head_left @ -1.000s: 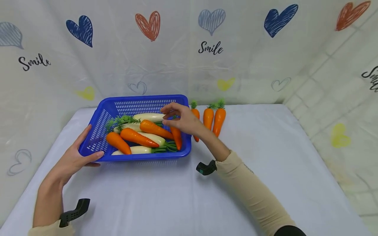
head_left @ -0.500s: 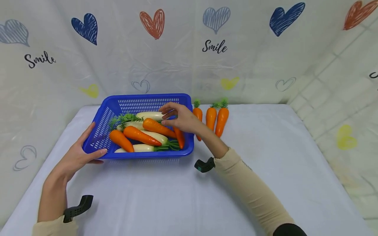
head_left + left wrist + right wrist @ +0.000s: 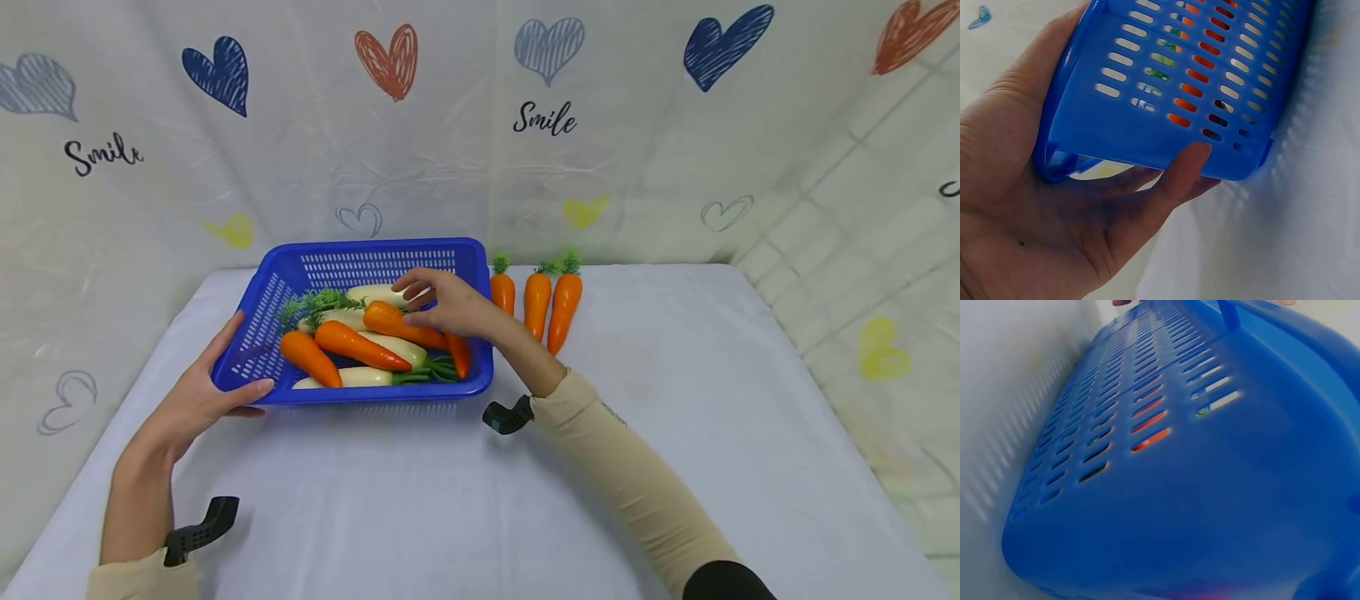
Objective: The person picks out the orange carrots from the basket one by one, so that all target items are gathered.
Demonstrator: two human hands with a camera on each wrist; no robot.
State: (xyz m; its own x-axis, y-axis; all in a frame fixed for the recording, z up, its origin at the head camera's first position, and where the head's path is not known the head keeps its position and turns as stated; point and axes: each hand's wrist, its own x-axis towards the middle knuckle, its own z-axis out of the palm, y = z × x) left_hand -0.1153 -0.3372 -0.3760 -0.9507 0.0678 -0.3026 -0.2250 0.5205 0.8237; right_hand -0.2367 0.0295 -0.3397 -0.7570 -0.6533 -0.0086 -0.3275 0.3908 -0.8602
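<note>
A blue slotted plastic basket [image 3: 390, 247] holds several carrots [image 3: 360, 345] and several white radishes [image 3: 358, 377] with green tops. My left hand [image 3: 193, 402] grips its near left corner, thumb by the front rim and fingers by the left side; the left wrist view shows this hand [image 3: 1054, 206] around the blue corner. Over the right part of the basket hovers my right hand [image 3: 450, 304], its fingers loosely bent with nothing seen between them. Its fingertips are near a white radish and a carrot; whether they touch is unclear. In the right wrist view the basket wall [image 3: 1229, 506] hides most of the hand.
To the basket's right, one carrot [image 3: 503, 292] lies close to the wall and two more, a middle carrot [image 3: 536, 302] and an outer carrot [image 3: 564, 310], lie beside it. A white cloth covers the table [image 3: 637, 367]. A printed curtain [image 3: 450, 167] hangs behind.
My right hand has shifted slightly left over the basket, toward the upper carrot. The left hand stays on the basket corner. The head view has shifted a little.
</note>
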